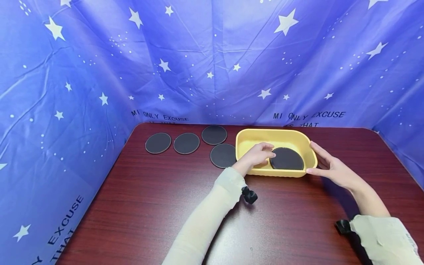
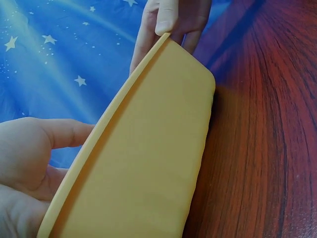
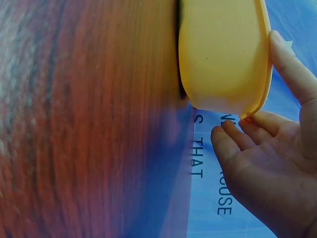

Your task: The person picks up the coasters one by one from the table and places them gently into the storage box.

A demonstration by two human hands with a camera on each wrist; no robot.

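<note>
A yellow plastic box [image 1: 243,141] stands on the table, with one round black coaster [image 1: 287,159] tilted inside it. My left hand [image 1: 256,154] reaches over the front wall into the box, fingers loosely extended, fingertips right at the coaster's left edge. In the left wrist view the box's wall hides part of this hand. My right hand [image 1: 336,171] holds the box's right end, thumb at the front corner and fingers along the end rim. In the right wrist view its thumb [image 3: 285,52] lies against the rim.
Several more black coasters lie flat left of the box; the nearest coaster [image 1: 222,155] is close by its left wall. A reddish-brown wooden table [image 1: 139,206] lies beneath. A blue star-patterned curtain [image 1: 212,55] hangs behind and at both sides.
</note>
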